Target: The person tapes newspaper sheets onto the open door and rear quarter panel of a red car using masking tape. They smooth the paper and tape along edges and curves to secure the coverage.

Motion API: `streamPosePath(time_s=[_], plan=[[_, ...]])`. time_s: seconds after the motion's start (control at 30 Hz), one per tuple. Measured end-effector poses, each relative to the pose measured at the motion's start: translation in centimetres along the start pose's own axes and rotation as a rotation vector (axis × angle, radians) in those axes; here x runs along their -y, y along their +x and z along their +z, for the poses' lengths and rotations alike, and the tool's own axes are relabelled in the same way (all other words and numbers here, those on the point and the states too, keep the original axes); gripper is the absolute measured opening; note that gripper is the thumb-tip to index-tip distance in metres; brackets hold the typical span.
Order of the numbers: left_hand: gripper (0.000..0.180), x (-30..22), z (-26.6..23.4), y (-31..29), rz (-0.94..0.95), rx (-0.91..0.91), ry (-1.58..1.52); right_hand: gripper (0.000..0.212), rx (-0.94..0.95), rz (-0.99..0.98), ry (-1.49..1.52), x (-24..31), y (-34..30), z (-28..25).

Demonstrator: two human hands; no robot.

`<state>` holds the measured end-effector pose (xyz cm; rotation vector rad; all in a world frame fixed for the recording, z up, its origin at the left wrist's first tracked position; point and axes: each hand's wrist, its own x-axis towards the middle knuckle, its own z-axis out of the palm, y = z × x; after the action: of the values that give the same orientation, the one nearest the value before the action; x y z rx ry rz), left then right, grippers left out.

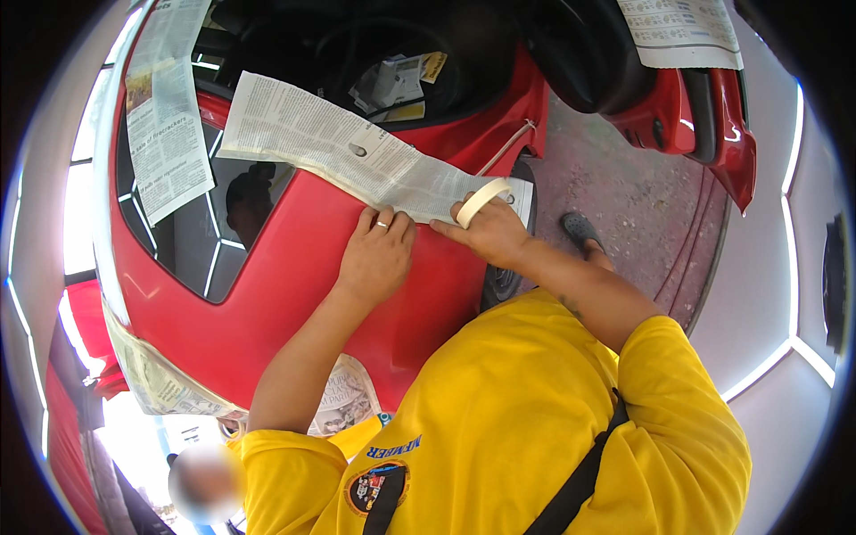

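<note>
A newspaper strip point(303, 129) slants from the upper left to the centre of the frame, along the red car point(308, 254). At its lower edge, mid-frame, the left hand point(376, 254) rests with fingers close together — whether they pinch the paper, I cannot tell. Just right of centre, the right hand point(492, 234) has its fingers curled around a cream tape roll point(475, 202) — thumb at the strip's edge.

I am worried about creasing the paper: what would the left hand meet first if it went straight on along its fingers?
The left hand would first meet the newspaper strip, whose near edge lies right ahead of it. Whether they already touch is hard to tell from this view.
</note>
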<state>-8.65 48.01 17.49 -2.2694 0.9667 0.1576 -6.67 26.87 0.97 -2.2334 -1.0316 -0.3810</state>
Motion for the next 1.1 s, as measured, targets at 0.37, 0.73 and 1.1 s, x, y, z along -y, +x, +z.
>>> streamPosePath(time_s=[0.37, 0.73, 1.1], plan=[[0.05, 0.1, 0.1, 0.2, 0.017, 0.03, 0.025, 0.047, -0.031, -0.092, -0.127, -2.2, 0.5, 2.2], [0.05, -0.6, -0.4, 0.7, -0.041, -0.023, -0.083, 0.051, 0.104, -0.063, -0.137, -3.0, 0.9, 0.9], [0.04, 2.0, -4.7, 9.5, 0.053, -0.292, -0.157, 0.052, -0.06, 0.069, -0.008, -2.7, -2.6, 1.5]])
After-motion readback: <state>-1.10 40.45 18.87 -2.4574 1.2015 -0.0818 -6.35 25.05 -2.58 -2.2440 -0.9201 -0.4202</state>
